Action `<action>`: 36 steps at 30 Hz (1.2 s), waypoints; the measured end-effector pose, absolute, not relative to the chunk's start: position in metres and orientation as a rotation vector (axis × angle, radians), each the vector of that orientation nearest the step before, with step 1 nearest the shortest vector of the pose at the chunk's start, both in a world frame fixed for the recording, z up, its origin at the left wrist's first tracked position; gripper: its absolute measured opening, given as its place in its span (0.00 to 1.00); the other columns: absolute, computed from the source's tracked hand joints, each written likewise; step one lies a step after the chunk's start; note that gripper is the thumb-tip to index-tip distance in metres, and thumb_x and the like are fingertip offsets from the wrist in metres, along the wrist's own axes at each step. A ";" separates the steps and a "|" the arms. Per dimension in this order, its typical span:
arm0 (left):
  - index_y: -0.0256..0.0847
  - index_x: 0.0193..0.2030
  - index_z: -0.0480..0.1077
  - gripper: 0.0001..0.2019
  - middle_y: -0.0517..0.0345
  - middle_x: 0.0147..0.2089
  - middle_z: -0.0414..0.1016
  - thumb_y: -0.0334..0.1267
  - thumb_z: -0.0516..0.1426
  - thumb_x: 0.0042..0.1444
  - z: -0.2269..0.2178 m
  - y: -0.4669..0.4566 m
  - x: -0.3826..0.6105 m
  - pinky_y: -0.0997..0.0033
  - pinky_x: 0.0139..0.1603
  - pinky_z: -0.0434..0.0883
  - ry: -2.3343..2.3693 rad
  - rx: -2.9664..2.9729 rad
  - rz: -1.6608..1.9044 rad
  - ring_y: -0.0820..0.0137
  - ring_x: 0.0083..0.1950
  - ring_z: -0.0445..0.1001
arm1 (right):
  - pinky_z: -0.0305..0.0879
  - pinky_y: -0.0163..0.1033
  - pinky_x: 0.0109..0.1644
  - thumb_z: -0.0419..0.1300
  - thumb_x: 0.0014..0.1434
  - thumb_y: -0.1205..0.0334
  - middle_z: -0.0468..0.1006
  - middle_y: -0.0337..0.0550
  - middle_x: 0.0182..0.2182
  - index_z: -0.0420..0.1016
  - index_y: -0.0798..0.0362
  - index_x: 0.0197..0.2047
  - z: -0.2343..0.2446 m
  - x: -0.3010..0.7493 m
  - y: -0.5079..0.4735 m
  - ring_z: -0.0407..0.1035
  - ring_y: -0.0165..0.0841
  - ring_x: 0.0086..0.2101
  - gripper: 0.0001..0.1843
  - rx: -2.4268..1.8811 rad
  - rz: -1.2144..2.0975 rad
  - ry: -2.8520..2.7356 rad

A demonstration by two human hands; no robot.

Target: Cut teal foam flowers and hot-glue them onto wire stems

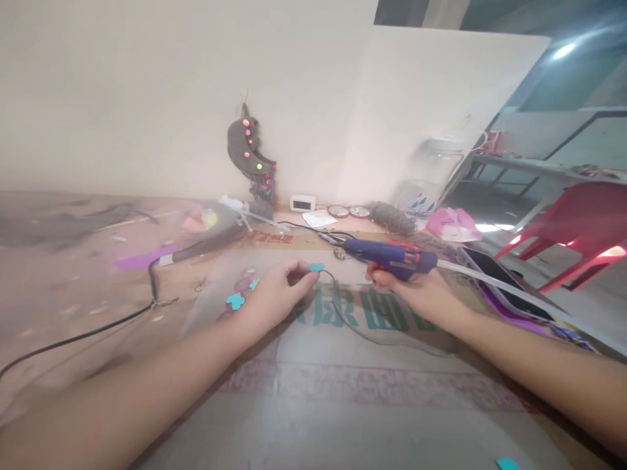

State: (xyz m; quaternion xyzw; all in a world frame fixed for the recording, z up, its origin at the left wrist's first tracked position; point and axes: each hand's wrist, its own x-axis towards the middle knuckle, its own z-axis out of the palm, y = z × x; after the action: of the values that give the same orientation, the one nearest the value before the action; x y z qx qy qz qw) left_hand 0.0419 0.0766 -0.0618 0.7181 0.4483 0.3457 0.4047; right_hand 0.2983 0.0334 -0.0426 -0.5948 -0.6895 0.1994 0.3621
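My left hand (279, 294) pinches a small teal heart-shaped cutout (316, 267) between thumb and fingertips, just above a cardboard sheet (343, 385) with green printing. My right hand (416, 287) grips a blue and orange glue gun (389, 256), its nozzle pointing left toward the teal piece, a short gap apart. A white glue stick juts from the gun's back end to the right. More teal and pink heart cutouts (236, 300) lie on the sheet beside my left hand.
A black cable (98, 329) runs across the left of the table. A crescent-shaped dark ornament (247, 150) with coloured dots leans on the wall. A ball of twine (392, 217), a small white clock (302, 203) and a red plastic chair (573, 228) stand at the right.
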 end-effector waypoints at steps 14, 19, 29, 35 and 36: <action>0.41 0.33 0.70 0.13 0.65 0.26 0.68 0.49 0.57 0.60 -0.062 0.077 0.041 0.74 0.25 0.60 1.124 1.786 0.808 0.75 0.24 0.62 | 0.70 0.40 0.36 0.61 0.58 0.48 0.77 0.39 0.27 0.71 0.48 0.31 -0.050 0.291 0.025 0.72 0.38 0.31 0.13 -1.481 0.459 -1.841; 0.42 0.33 0.69 0.13 0.65 0.25 0.67 0.49 0.56 0.61 -0.062 0.076 0.041 0.74 0.25 0.61 1.080 1.795 0.826 0.74 0.24 0.63 | 0.69 0.41 0.35 0.62 0.59 0.49 0.77 0.39 0.28 0.71 0.48 0.31 -0.050 0.289 0.025 0.72 0.38 0.31 0.13 -1.499 0.500 -1.853; 0.41 0.32 0.69 0.10 0.62 0.29 0.71 0.45 0.56 0.59 -0.060 0.076 0.041 0.73 0.28 0.62 1.112 1.842 0.881 0.72 0.28 0.66 | 0.64 0.39 0.27 0.63 0.58 0.48 0.72 0.37 0.23 0.70 0.47 0.30 -0.051 0.291 0.024 0.67 0.36 0.26 0.13 -1.532 0.514 -1.886; 0.41 0.33 0.70 0.10 0.62 0.30 0.70 0.44 0.56 0.60 -0.059 0.075 0.042 0.72 0.29 0.60 1.141 1.840 0.872 0.72 0.29 0.66 | 0.65 0.41 0.32 0.62 0.60 0.47 0.74 0.39 0.27 0.71 0.48 0.32 -0.048 0.290 0.022 0.70 0.39 0.31 0.14 -1.553 0.503 -1.919; 0.41 0.33 0.70 0.10 0.62 0.30 0.70 0.44 0.56 0.60 -0.058 0.075 0.042 0.73 0.30 0.60 1.139 1.842 0.868 0.72 0.29 0.66 | 0.66 0.41 0.33 0.62 0.60 0.47 0.76 0.40 0.28 0.72 0.48 0.33 -0.047 0.290 0.022 0.72 0.40 0.32 0.14 -1.554 0.515 -1.925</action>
State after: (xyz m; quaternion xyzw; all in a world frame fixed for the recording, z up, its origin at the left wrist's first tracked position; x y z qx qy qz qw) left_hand 0.0422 0.0750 -0.0585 0.7257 0.4490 0.3422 0.3932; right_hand 0.2899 0.0221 -0.0475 -0.5862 -0.7260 0.1941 0.3026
